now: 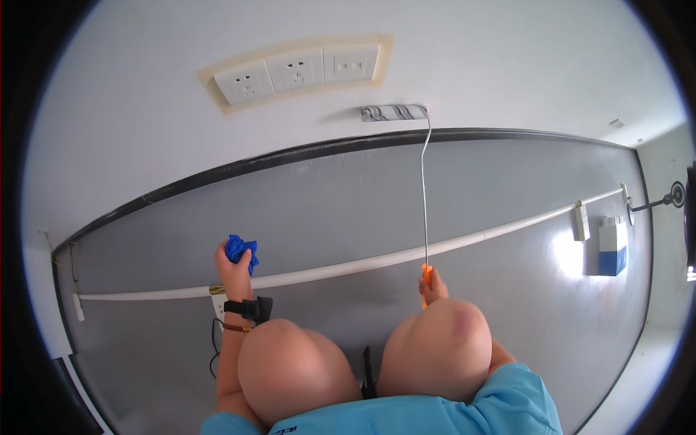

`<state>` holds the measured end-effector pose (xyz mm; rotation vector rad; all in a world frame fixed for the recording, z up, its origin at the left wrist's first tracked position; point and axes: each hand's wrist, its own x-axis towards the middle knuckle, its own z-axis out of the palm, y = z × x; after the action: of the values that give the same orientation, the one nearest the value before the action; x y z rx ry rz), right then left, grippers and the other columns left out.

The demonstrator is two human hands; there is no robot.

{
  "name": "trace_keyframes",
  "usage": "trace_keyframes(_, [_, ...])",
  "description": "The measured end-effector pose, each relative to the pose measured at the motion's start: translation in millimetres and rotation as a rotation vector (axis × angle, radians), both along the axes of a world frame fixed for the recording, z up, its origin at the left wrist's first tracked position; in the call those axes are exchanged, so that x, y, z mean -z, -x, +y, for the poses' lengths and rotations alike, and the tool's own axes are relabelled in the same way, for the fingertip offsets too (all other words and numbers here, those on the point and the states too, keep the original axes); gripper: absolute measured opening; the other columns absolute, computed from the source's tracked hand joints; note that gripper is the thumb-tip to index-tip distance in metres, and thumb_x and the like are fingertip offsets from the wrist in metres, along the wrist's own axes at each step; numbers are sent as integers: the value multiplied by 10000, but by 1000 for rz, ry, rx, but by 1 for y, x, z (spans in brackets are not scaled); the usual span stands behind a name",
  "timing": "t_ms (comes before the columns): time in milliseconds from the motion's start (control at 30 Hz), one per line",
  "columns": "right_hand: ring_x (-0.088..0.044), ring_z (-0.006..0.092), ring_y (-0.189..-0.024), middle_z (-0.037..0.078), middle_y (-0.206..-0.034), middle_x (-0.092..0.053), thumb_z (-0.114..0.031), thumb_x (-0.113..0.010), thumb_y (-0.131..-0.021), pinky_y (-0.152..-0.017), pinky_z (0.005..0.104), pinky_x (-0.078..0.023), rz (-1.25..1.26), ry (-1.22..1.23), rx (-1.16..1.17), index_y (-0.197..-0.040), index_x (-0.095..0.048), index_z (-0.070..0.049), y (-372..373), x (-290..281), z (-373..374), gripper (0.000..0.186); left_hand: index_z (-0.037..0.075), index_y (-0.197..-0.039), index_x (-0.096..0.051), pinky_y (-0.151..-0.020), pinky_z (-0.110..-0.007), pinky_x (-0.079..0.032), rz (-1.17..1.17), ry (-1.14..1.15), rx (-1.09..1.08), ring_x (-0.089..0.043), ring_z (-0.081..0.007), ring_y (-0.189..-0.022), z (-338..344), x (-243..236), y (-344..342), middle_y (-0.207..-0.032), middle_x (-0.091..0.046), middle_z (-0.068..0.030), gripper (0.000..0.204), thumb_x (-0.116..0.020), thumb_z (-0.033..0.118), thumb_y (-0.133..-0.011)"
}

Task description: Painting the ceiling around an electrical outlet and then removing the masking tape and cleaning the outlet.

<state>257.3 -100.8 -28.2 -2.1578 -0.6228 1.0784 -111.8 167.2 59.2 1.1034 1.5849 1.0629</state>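
Note:
My right hand (435,287) is closed round the orange handle of a paint roller (395,113), partly hidden by my right knee. Its long thin metal rod runs away from me to a grey-and-white striped sleeve, level and just above the dark skirting board (319,150). Whether the sleeve touches the white wall (145,123) I cannot tell. Out to the left, my left hand (233,270) grips a crumpled blue cloth (241,251), with a black strap and a beaded bracelet on that wrist. My bent knees stand between my two arms.
Wall sockets (294,72), edged with tan masking tape, sit above the skirting. A long white pole (348,270) crosses the grey floor (500,304). Beside my left wrist lies a power strip (218,304) with a black cable. To the right stand a blue-and-white box (612,248) and a dark stand (656,202).

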Motion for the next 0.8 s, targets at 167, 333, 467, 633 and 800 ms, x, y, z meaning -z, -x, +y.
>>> trace_keyframes(167, [-560,144,-552,43,-650,-573,-186,-581,-931,-544,304,-459,-37,35,-22,-1054,-489,-67,-1,11,-13,194,12,-1265,-439,-866,-305,-487,-20,18,8,-528,-183,-1027,-1,-4,-5,-1185,-465,-88,491,-658,1,-826])
trace_keyframes(333, [-537,135,-505,37,-608,-557,-197,-596,-924,-498,299,-437,-96,88,-49,-1023,-496,-77,-6,10,-18,185,13,-1268,-438,-861,-303,-491,-30,-19,16,-528,-179,-1028,-2,-1,1,-1190,-465,-91,495,-658,-2,-825])
trace_keyframes(467, [-566,174,-570,71,-669,-577,-219,-598,-922,-519,326,-434,-72,176,-62,-994,-478,-73,-9,6,-27,202,-19,-1310,-400,-847,-296,-483,17,7,2,-555,-169,-990,-3,-7,-7,-1161,-528,-92,530,-631,-37,-834])
trace_keyframes(633, [-591,165,-648,62,-737,-615,-248,-573,-937,-565,323,-475,19,122,17,-1020,-536,-78,12,-42,-32,192,8,-1273,-440,-887,-304,-484,25,3,20,-517,-187,-1052,-3,-1,7,-1215,-441,-97,489,-652,10,-832])
trace_keyframes(800, [-580,257,-636,114,-729,-606,-282,-578,-923,-582,375,-463,-154,54,-50,-971,-548,-46,-33,-54,-74,242,12,-1265,-444,-893,-306,-481,9,11,45,-511,-190,-1060,0,-3,0,-1215,-430,-93,477,-652,14,-835])
